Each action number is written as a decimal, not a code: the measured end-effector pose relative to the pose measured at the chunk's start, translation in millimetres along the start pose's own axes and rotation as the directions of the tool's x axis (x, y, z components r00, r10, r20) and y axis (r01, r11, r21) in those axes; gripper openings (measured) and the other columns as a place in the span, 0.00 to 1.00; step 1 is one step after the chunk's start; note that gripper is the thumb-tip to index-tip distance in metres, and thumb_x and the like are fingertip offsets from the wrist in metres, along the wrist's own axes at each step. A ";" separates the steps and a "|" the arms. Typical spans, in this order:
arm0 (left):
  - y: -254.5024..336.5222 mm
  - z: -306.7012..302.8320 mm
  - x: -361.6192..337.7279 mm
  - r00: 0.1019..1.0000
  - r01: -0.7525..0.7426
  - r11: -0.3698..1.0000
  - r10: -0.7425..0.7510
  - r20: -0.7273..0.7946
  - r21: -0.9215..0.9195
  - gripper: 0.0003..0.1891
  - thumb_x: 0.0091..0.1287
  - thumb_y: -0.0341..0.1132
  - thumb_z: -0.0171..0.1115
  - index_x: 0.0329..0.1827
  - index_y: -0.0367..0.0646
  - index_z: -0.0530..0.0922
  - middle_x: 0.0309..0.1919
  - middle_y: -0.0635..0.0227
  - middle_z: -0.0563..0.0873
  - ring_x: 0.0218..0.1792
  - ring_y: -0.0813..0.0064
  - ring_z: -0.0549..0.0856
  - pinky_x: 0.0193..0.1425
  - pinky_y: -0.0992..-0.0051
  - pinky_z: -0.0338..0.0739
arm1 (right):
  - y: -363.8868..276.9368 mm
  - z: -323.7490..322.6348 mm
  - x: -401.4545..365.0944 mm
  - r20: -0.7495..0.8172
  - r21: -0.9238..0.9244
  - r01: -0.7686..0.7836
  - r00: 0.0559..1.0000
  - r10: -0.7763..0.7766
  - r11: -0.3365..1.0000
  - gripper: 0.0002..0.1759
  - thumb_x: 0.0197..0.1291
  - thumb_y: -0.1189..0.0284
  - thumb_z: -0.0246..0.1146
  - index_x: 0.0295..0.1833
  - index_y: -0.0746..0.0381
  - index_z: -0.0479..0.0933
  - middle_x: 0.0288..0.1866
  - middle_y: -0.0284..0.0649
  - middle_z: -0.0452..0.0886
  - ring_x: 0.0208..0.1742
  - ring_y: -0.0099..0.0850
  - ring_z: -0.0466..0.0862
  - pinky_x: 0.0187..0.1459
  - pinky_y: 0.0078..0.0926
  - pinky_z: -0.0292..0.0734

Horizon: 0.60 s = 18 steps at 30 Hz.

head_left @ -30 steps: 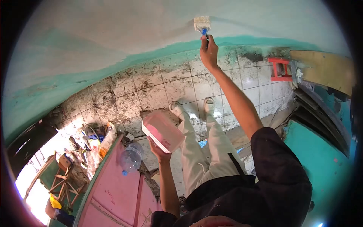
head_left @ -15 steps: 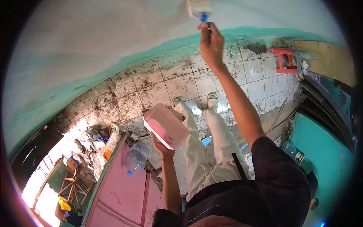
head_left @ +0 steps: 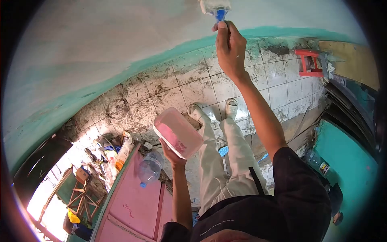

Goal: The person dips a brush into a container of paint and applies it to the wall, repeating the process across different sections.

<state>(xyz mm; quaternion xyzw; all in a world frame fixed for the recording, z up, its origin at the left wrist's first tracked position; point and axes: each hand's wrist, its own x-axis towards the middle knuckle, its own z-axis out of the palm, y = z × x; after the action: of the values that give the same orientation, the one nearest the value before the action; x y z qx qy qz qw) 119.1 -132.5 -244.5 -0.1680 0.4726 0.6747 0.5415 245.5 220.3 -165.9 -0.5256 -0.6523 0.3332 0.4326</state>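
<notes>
My right hand grips the blue handle of a paintbrush with a wide head. Its whitish bristles lie against the wall, which is coated pale over turquoise. Lower down, my left hand is closed round the near side of a rectangular plastic tub, tilted in front of my legs. Pinkish residue shows through the tub's cloudy surface.
A large clear bottle lies on a pink panel at my left. Assorted clutter is piled beyond it. On the dirty tiled floor stands a red stool, far right. Turquoise board flanks my right side.
The brush and my right hand have shifted slightly right along the wall. My left hand and the tub are nearly where they were; the view has tilted a little.
</notes>
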 end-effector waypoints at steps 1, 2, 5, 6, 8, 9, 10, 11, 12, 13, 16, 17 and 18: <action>-0.9 -2.1 1.9 1.000 -0.002 1.000 0.002 -0.007 -0.015 0.33 0.80 0.59 0.41 0.79 0.46 0.60 0.70 0.62 0.73 0.67 0.59 0.76 0.71 0.55 0.72 | 4.8 7.7 1.1 -0.002 -0.018 -0.034 0.999 0.034 0.999 0.16 0.78 0.64 0.51 0.40 0.63 0.75 0.24 0.44 0.82 0.24 0.46 0.83 0.28 0.41 0.74; -0.8 -2.6 2.7 1.000 -0.003 1.000 0.003 -0.016 -0.028 0.33 0.80 0.59 0.41 0.78 0.46 0.61 0.70 0.62 0.73 0.68 0.59 0.76 0.71 0.55 0.72 | 26.8 23.0 1.9 0.000 -0.011 -0.038 0.999 0.038 0.999 0.16 0.78 0.64 0.51 0.40 0.63 0.75 0.24 0.44 0.82 0.24 0.46 0.83 0.28 0.41 0.74; 2.1 11.8 8.7 0.999 -0.031 0.999 0.030 -0.033 -0.033 0.33 0.80 0.59 0.43 0.76 0.46 0.64 0.65 0.63 0.77 0.62 0.61 0.79 0.64 0.58 0.77 | 136.5 78.4 -7.6 0.027 -0.202 -0.080 0.996 0.087 0.976 0.17 0.78 0.62 0.48 0.43 0.62 0.76 0.25 0.46 0.83 0.27 0.52 0.84 0.30 0.46 0.75; 4.9 9.7 16.5 0.999 -0.033 0.999 0.032 -0.042 -0.030 0.33 0.80 0.59 0.43 0.76 0.46 0.64 0.65 0.63 0.77 0.62 0.61 0.79 0.64 0.58 0.77 | 170.2 90.9 -19.6 0.089 -0.315 -0.152 0.978 0.189 0.937 0.18 0.78 0.62 0.48 0.41 0.62 0.77 0.25 0.47 0.83 0.28 0.54 0.84 0.31 0.48 0.75; 7.9 -1.3 28.7 0.995 0.019 1.000 -0.018 0.095 -0.018 0.32 0.79 0.61 0.44 0.74 0.46 0.67 0.57 0.64 0.81 0.51 0.65 0.83 0.54 0.62 0.80 | 185.7 84.4 -42.7 0.179 -0.434 -0.201 0.936 0.303 0.878 0.19 0.78 0.61 0.48 0.40 0.62 0.78 0.26 0.47 0.84 0.29 0.55 0.84 0.32 0.50 0.75; 10.8 7.8 30.0 0.996 0.085 0.995 -0.083 0.031 -0.057 0.32 0.78 0.61 0.44 0.73 0.46 0.67 0.53 0.65 0.82 0.46 0.66 0.83 0.49 0.64 0.80 | 174.5 66.9 -52.5 0.291 -0.354 -0.103 0.932 0.214 0.930 0.20 0.77 0.61 0.51 0.38 0.63 0.79 0.25 0.47 0.83 0.27 0.52 0.83 0.31 0.46 0.75; 16.1 21.5 34.8 0.989 0.141 0.985 -0.144 -0.024 -0.102 0.32 0.78 0.62 0.45 0.72 0.46 0.68 0.50 0.65 0.82 0.41 0.68 0.83 0.45 0.67 0.79 | 156.4 49.8 -58.5 0.389 -0.253 -0.009 0.915 0.110 0.967 0.20 0.76 0.60 0.53 0.37 0.64 0.81 0.24 0.46 0.83 0.24 0.48 0.82 0.30 0.42 0.74; 17.5 27.7 40.9 0.992 0.114 0.992 -0.117 -0.046 -0.051 0.33 0.78 0.62 0.44 0.72 0.45 0.68 0.49 0.65 0.82 0.41 0.69 0.82 0.45 0.67 0.79 | 116.2 26.9 -62.8 0.473 -0.169 -0.085 0.867 0.157 0.982 0.20 0.74 0.60 0.57 0.37 0.64 0.82 0.23 0.45 0.81 0.22 0.43 0.80 0.28 0.37 0.73; 18.5 30.6 47.4 0.994 0.092 0.996 -0.091 -0.064 0.004 0.33 0.78 0.62 0.44 0.72 0.44 0.68 0.49 0.65 0.82 0.41 0.70 0.82 0.44 0.68 0.79 | 69.7 -0.8 -69.3 0.552 -0.094 -0.172 0.811 0.195 0.981 0.20 0.72 0.59 0.60 0.36 0.65 0.83 0.21 0.43 0.79 0.20 0.38 0.77 0.26 0.33 0.71; 15.5 22.9 56.8 0.998 0.054 0.998 -0.054 0.016 0.024 0.33 0.78 0.62 0.44 0.72 0.44 0.68 0.50 0.64 0.82 0.43 0.69 0.83 0.46 0.68 0.80 | 41.5 -24.5 -79.9 0.617 -0.130 -0.144 0.763 0.194 0.981 0.19 0.72 0.60 0.62 0.36 0.66 0.83 0.19 0.39 0.74 0.20 0.29 0.72 0.25 0.28 0.66; 21.7 65.1 52.9 0.995 -0.085 0.996 0.084 0.061 0.014 0.34 0.79 0.59 0.45 0.76 0.42 0.63 0.60 0.62 0.79 0.57 0.64 0.82 0.60 0.65 0.80 | -12.8 -71.5 -104.4 0.759 -0.152 0.026 0.643 0.100 0.988 0.16 0.69 0.63 0.65 0.38 0.68 0.83 0.16 0.39 0.71 0.17 0.24 0.68 0.22 0.27 0.63; 22.0 63.5 52.4 0.991 -0.086 0.996 0.082 0.105 0.035 0.34 0.79 0.58 0.45 0.76 0.41 0.62 0.63 0.61 0.78 0.59 0.64 0.81 0.62 0.64 0.79 | -27.6 -80.0 -109.5 0.785 -0.210 0.035 0.602 0.147 0.977 0.14 0.67 0.64 0.66 0.38 0.66 0.84 0.16 0.42 0.73 0.18 0.33 0.73 0.24 0.30 0.67; 19.8 61.7 52.5 0.986 -0.087 0.995 0.077 0.150 0.056 0.34 0.80 0.57 0.45 0.77 0.40 0.62 0.65 0.60 0.76 0.62 0.64 0.80 0.65 0.63 0.78 | -38.0 -86.6 -112.9 0.803 -0.269 0.047 0.562 0.197 0.962 0.13 0.65 0.64 0.66 0.38 0.65 0.85 0.16 0.45 0.75 0.20 0.42 0.78 0.26 0.34 0.71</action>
<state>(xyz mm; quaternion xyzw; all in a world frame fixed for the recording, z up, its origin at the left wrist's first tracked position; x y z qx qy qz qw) 100.3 -51.3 -243.5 -0.0810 0.4583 0.6920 0.5518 317.9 100.1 -121.3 -0.3886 -0.7929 0.4693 -0.0091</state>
